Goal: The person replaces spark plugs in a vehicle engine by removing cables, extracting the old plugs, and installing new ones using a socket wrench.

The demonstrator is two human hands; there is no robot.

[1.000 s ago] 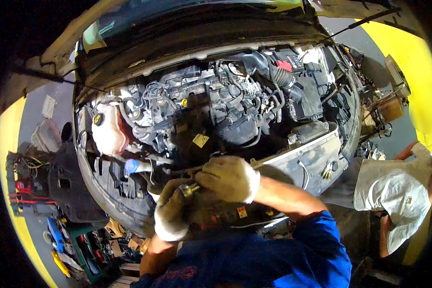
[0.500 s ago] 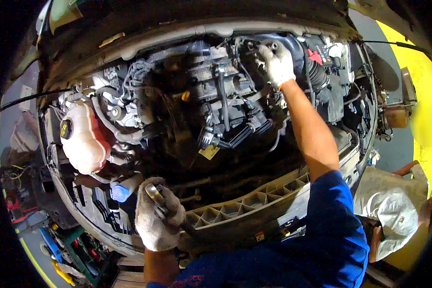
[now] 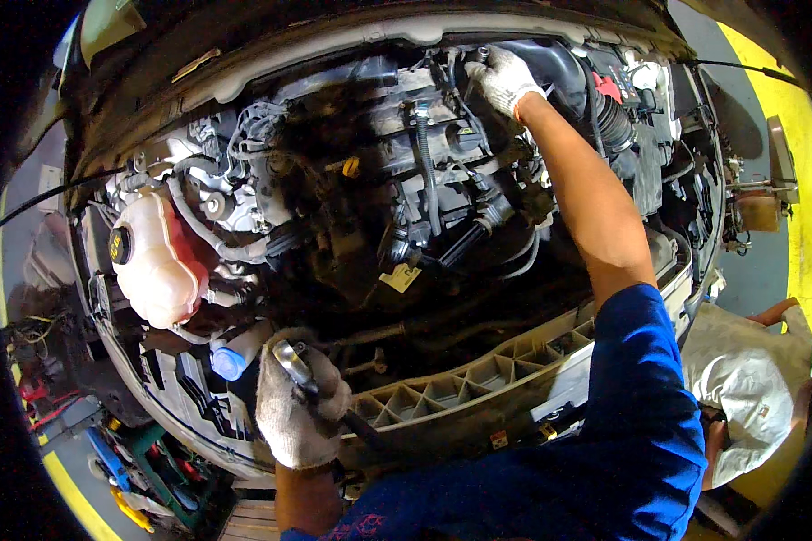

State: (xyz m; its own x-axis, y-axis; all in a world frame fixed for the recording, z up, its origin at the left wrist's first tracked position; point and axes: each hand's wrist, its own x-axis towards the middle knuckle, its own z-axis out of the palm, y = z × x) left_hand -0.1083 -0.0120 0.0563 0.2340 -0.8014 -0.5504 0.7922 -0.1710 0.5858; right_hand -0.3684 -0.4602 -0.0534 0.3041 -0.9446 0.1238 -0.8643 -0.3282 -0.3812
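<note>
My right hand (image 3: 507, 81), in a white knit glove, is at the far side of an engine bay, its fingers closed around a small silver metal cylinder (image 3: 484, 55) that looks like a socket. A thin dark rod seems to run down below it. Beside this hand lies a black curved engine part (image 3: 550, 74). My left hand (image 3: 293, 415), gloved too, is closed around a hand tool (image 3: 293, 363) with a shiny metal head; most of its handle is hidden by the fingers. This hand hovers over the near edge of the bay, close to a blue cap (image 3: 228, 363).
A pale coolant tank (image 3: 158, 275) with a black cap stands at the left. The raised hood (image 3: 334, 45) spans the far side. A ribbed plastic crossmember (image 3: 478, 383) runs along the front. Another person (image 3: 740, 397) is at the right. Tools lie in a green crate (image 3: 167, 478) at lower left.
My right hand has moved farther away and slightly left over the engine, and the silver cylinder with it. My left hand has hardly moved. The whole view has shifted a little.
</note>
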